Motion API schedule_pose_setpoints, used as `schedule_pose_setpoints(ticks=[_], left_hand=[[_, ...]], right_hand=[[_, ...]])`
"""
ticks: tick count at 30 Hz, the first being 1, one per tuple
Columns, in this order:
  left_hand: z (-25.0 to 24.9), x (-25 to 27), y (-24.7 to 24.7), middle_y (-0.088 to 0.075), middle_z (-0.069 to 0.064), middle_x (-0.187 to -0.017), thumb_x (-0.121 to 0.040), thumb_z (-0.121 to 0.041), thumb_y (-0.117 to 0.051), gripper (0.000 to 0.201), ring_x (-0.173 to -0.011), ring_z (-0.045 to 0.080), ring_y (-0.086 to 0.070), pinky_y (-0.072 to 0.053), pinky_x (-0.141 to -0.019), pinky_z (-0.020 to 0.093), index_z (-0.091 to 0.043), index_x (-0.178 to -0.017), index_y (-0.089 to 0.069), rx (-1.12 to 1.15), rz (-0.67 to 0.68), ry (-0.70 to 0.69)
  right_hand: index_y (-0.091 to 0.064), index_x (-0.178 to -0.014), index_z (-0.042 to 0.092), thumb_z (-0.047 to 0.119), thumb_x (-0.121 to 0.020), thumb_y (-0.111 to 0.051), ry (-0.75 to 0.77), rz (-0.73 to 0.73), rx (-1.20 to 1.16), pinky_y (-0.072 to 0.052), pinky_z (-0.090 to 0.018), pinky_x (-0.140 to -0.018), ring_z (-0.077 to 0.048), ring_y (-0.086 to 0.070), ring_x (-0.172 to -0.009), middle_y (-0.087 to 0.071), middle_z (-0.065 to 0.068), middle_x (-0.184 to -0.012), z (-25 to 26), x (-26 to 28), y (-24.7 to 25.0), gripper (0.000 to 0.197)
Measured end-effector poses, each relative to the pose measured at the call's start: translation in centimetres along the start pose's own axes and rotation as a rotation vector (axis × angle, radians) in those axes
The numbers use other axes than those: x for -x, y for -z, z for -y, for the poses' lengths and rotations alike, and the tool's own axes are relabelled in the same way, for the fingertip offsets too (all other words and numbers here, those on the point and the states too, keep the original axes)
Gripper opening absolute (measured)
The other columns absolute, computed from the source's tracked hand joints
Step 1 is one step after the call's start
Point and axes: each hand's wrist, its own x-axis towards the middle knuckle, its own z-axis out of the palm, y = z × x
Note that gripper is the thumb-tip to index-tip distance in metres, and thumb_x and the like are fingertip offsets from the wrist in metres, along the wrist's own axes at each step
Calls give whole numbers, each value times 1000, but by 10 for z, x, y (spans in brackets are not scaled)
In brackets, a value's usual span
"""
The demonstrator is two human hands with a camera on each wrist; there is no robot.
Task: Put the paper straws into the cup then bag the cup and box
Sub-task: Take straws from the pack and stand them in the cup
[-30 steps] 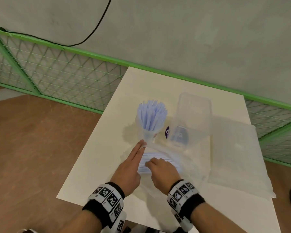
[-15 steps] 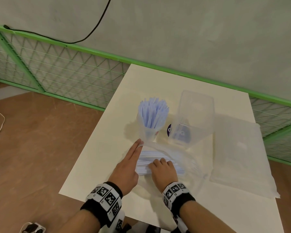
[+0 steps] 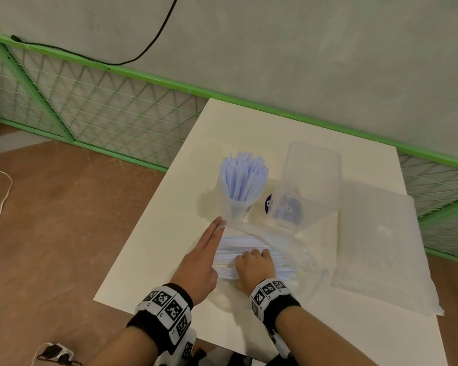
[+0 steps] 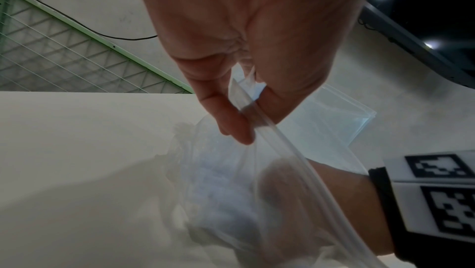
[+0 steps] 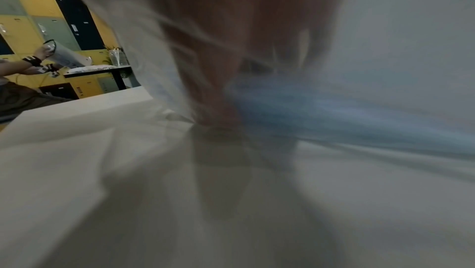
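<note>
Both hands work the bag [image 3: 280, 241]: left fingers [image 4: 231, 122] pinch its rim, right fingers [image 3: 257, 253] grip straws [image 3: 238, 249].

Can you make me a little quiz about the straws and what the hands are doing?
1. True or false: the cup already has upright straws standing in it.
2. Pick one: what does the left hand pinch? A) the edge of the clear bag B) the box C) the black cable
3. Fill the gap: the right hand reaches inside the clear bag and grips a bundle of ____.

Key: 1 true. 2 A. 3 straws, the loose straws lying flat in that bag.
</note>
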Motion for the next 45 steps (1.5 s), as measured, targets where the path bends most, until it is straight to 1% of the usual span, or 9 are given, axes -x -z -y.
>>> schedule_pose_setpoints(ticks=[9,14,16,19,25,29,33,40,45], left_hand=[[-1,-1,0,12,-42,-153,-75,16,-45,103,-118,4,-51,-52,-82,24,-38,-155,-9,-17,-4,18],[3,-1,1,11,-40,-154,-73,16,-46,104,-117,5,-52,-50,-76,19,-36,-156,-10,-36,-21,19],[5,-2,0,10,-40,-154,-73,16,-46,104,-118,5,-52,-47,-74,14,-36,-156,-11,-43,-24,15],[6,-4,-1,10,-41,-154,-74,16,-46,103,-119,5,-52,-45,-73,12,-36,-155,-12,-43,-27,15],[4,-5,-1,11,-41,-153,-75,15,-49,104,-115,5,-53,-54,-77,26,-37,-155,-10,-64,-25,8],[4,-5,0,12,-42,-153,-75,15,-49,104,-112,5,-54,-54,-76,27,-38,-155,-8,-75,-26,11],[5,-4,1,11,-41,-153,-75,15,-48,104,-112,5,-54,-53,-76,25,-37,-155,-10,-70,-25,7],[4,-6,2,11,-41,-153,-75,14,-46,102,-112,6,-54,-52,-75,23,-37,-155,-11,-71,-19,6],[5,-8,3,9,-42,-153,-74,14,-47,102,-108,7,-56,-54,-76,29,-37,-155,-12,-69,-22,2]], right_hand=[[-52,-117,18,36,-90,-46,27,-90,-183,-32,-43,-99,-28,-58,-107,-64,-3,-110,-11,14,4,33],[-50,-107,24,44,-90,-46,-35,-177,-462,-44,-35,-84,-25,-63,-91,-67,2,-97,-29,33,10,26],[-47,-78,28,41,-88,-50,-9,-235,-640,-42,-31,-71,-20,-57,-77,-61,7,-76,-34,40,16,16],[-32,-57,24,29,-84,-62,44,-376,-938,-31,-20,-55,-8,-39,-53,-37,8,-52,-34,53,24,40],[-50,-67,0,18,-80,-72,-12,-378,-1362,-35,-20,-57,-7,-41,-57,-47,-13,-65,-29,68,36,32],[-57,-63,9,8,-77,-75,-100,-432,-1501,-42,-15,-61,-6,-53,-60,-56,2,-62,-26,72,42,23],[-61,-70,3,10,-85,-69,-165,-533,-1536,-46,-23,-64,-20,-59,-67,-63,-10,-72,-28,73,44,19],[-57,-69,20,38,-84,-53,-181,-453,-1028,-43,-21,-57,-11,-56,-62,-59,4,-63,-44,77,39,25],[-52,-64,18,32,-87,-56,-210,-435,-985,-36,-24,-50,-15,-49,-51,-49,4,-51,-55,80,47,27]])
